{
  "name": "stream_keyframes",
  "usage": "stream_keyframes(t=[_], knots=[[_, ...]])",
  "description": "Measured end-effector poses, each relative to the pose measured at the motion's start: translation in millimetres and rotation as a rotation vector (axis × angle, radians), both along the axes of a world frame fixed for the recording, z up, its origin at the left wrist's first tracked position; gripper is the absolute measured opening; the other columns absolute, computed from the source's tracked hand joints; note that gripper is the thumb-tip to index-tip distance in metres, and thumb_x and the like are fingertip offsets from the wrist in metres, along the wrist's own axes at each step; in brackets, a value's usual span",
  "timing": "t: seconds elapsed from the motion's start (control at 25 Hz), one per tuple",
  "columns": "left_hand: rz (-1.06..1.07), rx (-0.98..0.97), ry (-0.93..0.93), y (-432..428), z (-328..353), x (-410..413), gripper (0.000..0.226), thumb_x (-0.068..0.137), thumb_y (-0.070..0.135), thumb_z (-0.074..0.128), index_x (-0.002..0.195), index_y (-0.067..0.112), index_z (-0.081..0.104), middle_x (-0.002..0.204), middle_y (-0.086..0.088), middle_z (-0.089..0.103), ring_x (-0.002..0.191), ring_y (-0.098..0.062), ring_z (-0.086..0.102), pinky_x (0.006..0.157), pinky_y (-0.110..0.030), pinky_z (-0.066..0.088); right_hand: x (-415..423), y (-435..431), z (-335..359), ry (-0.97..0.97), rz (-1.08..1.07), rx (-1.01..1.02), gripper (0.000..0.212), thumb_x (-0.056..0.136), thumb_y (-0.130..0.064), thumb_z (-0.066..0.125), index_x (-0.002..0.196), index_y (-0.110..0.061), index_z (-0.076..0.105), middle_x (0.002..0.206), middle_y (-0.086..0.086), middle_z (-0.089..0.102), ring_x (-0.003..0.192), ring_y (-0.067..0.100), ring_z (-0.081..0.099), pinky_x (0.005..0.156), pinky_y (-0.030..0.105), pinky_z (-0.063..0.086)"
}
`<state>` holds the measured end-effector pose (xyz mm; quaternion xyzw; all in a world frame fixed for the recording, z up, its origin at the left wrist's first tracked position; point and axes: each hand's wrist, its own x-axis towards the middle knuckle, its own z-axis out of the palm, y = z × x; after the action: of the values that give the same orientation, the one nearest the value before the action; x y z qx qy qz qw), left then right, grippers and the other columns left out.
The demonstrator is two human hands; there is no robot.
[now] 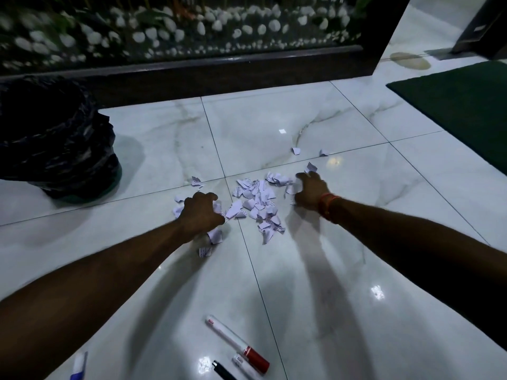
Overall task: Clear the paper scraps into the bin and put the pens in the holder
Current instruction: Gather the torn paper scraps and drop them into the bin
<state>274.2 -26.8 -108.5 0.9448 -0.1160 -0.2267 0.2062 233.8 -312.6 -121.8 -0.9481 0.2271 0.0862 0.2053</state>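
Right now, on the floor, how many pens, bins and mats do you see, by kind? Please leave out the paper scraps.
Pens: 4: red-capped pen, white pen, black pen, blue-and-white pen
Bin: 1
Green mat: 1
Total: 6

Bare floor tiles (153, 149) lie open between the paper scraps (258, 204) and the black-bagged bin (55, 138) at the floor's left edge. A dark planter ledge (219, 69) closes off the far side. A green mat (461, 105) covers the far right corner, and markers (236, 344) lie along the near edge.
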Motion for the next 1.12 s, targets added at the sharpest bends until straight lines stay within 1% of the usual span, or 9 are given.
stream_keyframes(t=[0.2,0.28,0.4,0.52,0.64,0.8,0.92,1.0,1.12], knots=[[-0.076,0.015,-0.106,-9,-12,19,0.085,0.064,0.048,0.065,0.14,0.018,0.045,0.145,-0.012,0.042,0.133,-0.035,0.037,0.105,-0.038,0.035,18,-30,5,0.08,-0.133,0.022,0.077,0.08,-0.013,0.059,0.148,-0.018,0.024,0.146,0.018,0.029,0.134,0.043,0.037,0.111,0.038,0.033],[-0.196,0.028,-0.205,-17,-18,24,0.087,0.067,0.052,0.067,0.144,0.019,0.04,0.153,-0.01,0.034,0.139,-0.034,0.03,0.108,-0.041,0.035,29,-23,5,0.082,-0.07,0.032,0.077,0.081,-0.011,0.06,0.149,-0.011,0.023,0.151,0.016,0.028,0.138,0.037,0.035,0.113,0.036,0.031],[-0.36,0.042,-0.289,-28,-26,32,0.093,0.071,0.056,0.068,0.149,0.023,0.031,0.159,-0.005,0.025,0.145,-0.03,0.022,0.111,-0.043,0.034,39,12,-1,0.025,0.15,0.066,0.064,0.079,-0.003,0.059,0.14,-0.001,0.04,0.147,0.02,0.039,0.137,0.033,0.039,0.111,0.031,0.032],[-0.384,0.056,-0.199,-36,-30,43,0.098,0.061,0.066,0.063,0.145,0.022,0.038,0.155,-0.006,0.032,0.141,-0.031,0.028,0.108,-0.044,0.039,35,43,-10,-0.028,0.254,0.202,0.062,0.073,0.009,0.052,0.133,-0.002,0.051,0.137,0.016,0.055,0.127,0.028,0.052,0.103,0.021,0.034],[-0.368,0.07,-0.165,-41,-30,55,0.11,0.044,0.082,0.05,0.135,0.02,0.048,0.147,-0.007,0.04,0.134,-0.034,0.035,0.101,-0.045,0.043,46,27,-11,-0.129,0.15,0.162,0.059,0.071,-0.006,0.054,0.129,-0.012,0.057,0.132,0.013,0.059,0.12,0.027,0.056,0.098,0.025,0.04],[-0.397,0.111,-0.182,-48,-32,65,0.091,0.059,0.065,0.076,0.135,0.023,0.049,0.143,-0.005,0.041,0.129,-0.032,0.038,0.098,-0.045,0.047,71,-44,-10,-0.092,-0.09,-0.027,0.079,0.063,-0.025,0.056,0.141,-0.016,0.042,0.141,0.019,0.044,0.129,0.039,0.044,0.107,0.037,0.035],[-0.376,0.115,-0.215,-51,-34,65,0.086,0.062,0.063,0.076,0.133,0.024,0.05,0.14,-0.004,0.044,0.125,-0.031,0.041,0.094,-0.045,0.05,80,-81,-15,0.025,-0.276,-0.032,0.081,0.076,-0.015,0.059,0.149,-0.022,0.024,0.151,0.019,0.025,0.137,0.043,0.03,0.112,0.041,0.031],[-0.378,0.113,-0.23,-52,-35,64,0.084,0.062,0.064,0.075,0.132,0.024,0.051,0.137,-0.004,0.046,0.123,-0.031,0.042,0.091,-0.044,0.051,87,-87,-17,0.054,-0.271,-0.035,0.08,0.074,-0.015,0.058,0.147,-0.023,0.025,0.146,0.017,0.03,0.136,0.041,0.032,0.112,0.041,0.032],[-0.387,0.113,-0.24,-53,-34,66,0.084,0.061,0.063,0.075,0.131,0.023,0.052,0.136,-0.004,0.046,0.12,-0.032,0.043,0.089,-0.043,0.052,100,-70,-16,0.047,-0.082,-0.063,0.074,0.065,-0.014,0.059,0.136,-0.015,0.04,0.137,0.019,0.043,0.13,0.04,0.041,0.108,0.039,0.038]])
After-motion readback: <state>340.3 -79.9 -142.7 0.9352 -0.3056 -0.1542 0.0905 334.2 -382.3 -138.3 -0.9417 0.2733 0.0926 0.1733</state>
